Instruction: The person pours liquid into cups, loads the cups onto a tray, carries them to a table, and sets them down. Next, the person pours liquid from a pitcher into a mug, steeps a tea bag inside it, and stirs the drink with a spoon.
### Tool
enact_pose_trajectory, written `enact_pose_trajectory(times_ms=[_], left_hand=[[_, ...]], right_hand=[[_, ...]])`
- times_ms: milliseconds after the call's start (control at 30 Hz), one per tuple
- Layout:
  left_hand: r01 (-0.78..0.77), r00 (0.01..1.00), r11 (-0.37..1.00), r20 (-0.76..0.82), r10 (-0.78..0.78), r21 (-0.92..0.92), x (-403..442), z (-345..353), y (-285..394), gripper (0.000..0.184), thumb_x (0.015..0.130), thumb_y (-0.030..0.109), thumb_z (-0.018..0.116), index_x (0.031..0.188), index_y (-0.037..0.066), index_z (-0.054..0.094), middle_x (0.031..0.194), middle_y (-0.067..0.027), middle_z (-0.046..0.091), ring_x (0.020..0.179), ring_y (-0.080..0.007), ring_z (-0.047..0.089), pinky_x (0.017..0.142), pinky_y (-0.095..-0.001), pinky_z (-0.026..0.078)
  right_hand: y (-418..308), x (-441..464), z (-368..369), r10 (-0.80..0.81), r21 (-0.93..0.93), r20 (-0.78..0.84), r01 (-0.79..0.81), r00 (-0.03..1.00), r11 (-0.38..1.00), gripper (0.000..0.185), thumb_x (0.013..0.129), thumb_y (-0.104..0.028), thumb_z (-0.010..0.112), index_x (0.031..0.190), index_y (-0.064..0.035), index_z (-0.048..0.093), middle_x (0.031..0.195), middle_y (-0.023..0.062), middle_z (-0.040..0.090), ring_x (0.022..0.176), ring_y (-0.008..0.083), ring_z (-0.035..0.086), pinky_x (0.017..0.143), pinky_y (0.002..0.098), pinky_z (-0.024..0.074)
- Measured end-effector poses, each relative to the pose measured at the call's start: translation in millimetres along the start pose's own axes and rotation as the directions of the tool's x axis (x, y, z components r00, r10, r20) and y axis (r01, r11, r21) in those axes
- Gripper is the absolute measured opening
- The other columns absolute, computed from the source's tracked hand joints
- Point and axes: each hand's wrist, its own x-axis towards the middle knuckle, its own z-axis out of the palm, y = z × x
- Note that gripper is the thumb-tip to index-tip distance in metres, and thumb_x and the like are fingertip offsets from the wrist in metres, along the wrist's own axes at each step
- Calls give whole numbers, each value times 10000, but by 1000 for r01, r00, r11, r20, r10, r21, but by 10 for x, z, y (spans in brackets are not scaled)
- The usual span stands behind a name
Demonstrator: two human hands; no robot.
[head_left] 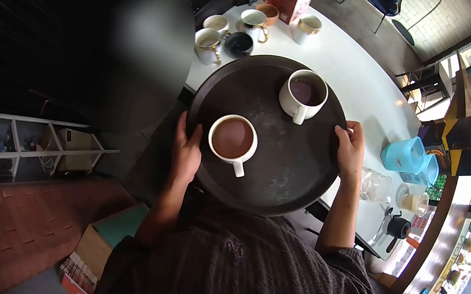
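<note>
Both my hands grip a round dark tray (271, 170) in front of my body, one at each side. My left hand (186, 152) holds its left rim, thumb on top. At the right rim, my right hand (351, 149) has its thumb over the edge and its other fingers mostly hidden below. Toward the left of the tray stands a white cup (233, 139) filled with a brown drink, handle toward me. A second white cup (303, 96), holding a dark purplish liquid low inside, stands near the far right edge.
Beyond the tray is a white counter (362, 74) with several mugs (207, 45), a black bowl (239, 45) and a red box (296, 1). Blue containers (403, 154), a glass jar (376, 186) and a black-handled tool (399, 227) are at right. A large dark shape blocks the upper left.
</note>
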Motion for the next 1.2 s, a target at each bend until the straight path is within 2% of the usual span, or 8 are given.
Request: enact_pose_trajectory(times_ms=[33, 167, 367, 467, 867, 967, 1033, 1200], left_hand=[[-13, 999, 999, -36, 14, 48, 8, -155, 1, 530, 969, 152, 485, 1421, -36, 283, 1420, -214, 391, 1322, -262, 379, 1079, -329, 285], [-79, 996, 996, -39, 80, 40, 77, -920, -16, 548, 954, 167, 516, 1414, -41, 302, 1437, -225, 368, 1344, -267, 352, 1090, -331, 267], [-132, 989, 991, -64, 132, 6, 134, -2180, 90, 553, 936, 137, 541, 1409, -39, 315, 1429, -207, 386, 1345, -253, 348, 1101, -332, 244], [-173, 978, 985, -111, 175, 25, 125, -2782, 154, 540, 927, 116, 553, 1398, -39, 338, 1405, -196, 418, 1325, -241, 370, 1093, -326, 256], [-185, 927, 981, -343, 154, -59, 302, -4281, 102, 532, 909, 94, 588, 1379, -35, 374, 1328, -169, 492, 1230, -224, 457, 1044, -310, 325], [-221, 883, 973, -407, 231, 73, 577, -4517, 42, 560, 899, 109, 609, 1382, -41, 367, 1347, -190, 474, 1261, -247, 436, 1055, -323, 317], [-107, 853, 975, -486, 190, 194, 796, -4615, 136, 581, 893, 129, 615, 1383, -49, 360, 1364, -206, 456, 1284, -261, 416, 1065, -331, 308], [-102, 846, 969, -492, 204, 226, 1490, -4817, 603, 569, 892, 133, 594, 1379, -52, 366, 1353, -180, 469, 1249, -248, 449, 1053, -335, 326]], right_hand=[[-125, -86, 110, -20, -5, -10, 20, 1000, 1000, 146, 863, -114, 592, 927, -13, 510, 777, 82, 630, 679, 88, 553, 597, 238, 432], [-254, -297, 570, -29, -80, 13, 30, 1000, 996, 129, 868, -163, 605, 825, -72, 523, 732, -43, 539, 664, 23, 455, 585, 198, 362], [-709, -830, 1658, -21, 135, 247, -12, 969, 991, 262, 885, -184, 570, 1053, 13, 613, 899, 25, 646, 815, 89, 583, 754, 229, 455], [-878, -1034, 2166, -2, 91, 308, -27, 951, 996, 351, 873, -181, 579, 1120, 68, 596, 945, 88, 667, 851, 137, 614, 778, 267, 476], [-1174, -1025, 4092, -65, -72, 518, 119, 853, 990, 344, 842, -187, 614, 1074, 67, 607, 924, 118, 673, 836, 153, 621, 761, 281, 489], [-1279, -803, 4581, -94, -26, 555, 130, 827, 991, 326, 837, -179, 618, 1049, 69, 616, 889, 115, 677, 796, 154, 627, 733, 285, 499], [-1384, -604, 4918, -88, -23, 585, 125, 806, 992, 323, 834, -182, 621, 1034, 72, 619, 860, 118, 677, 771, 151, 627, 716, 283, 503], [-1625, 31, 5791, -125, 21, 654, 147, 746, 989, 322, 836, -183, 623, 1029, 74, 615, 853, 125, 675, 761, 156, 630, 705, 283, 503]])
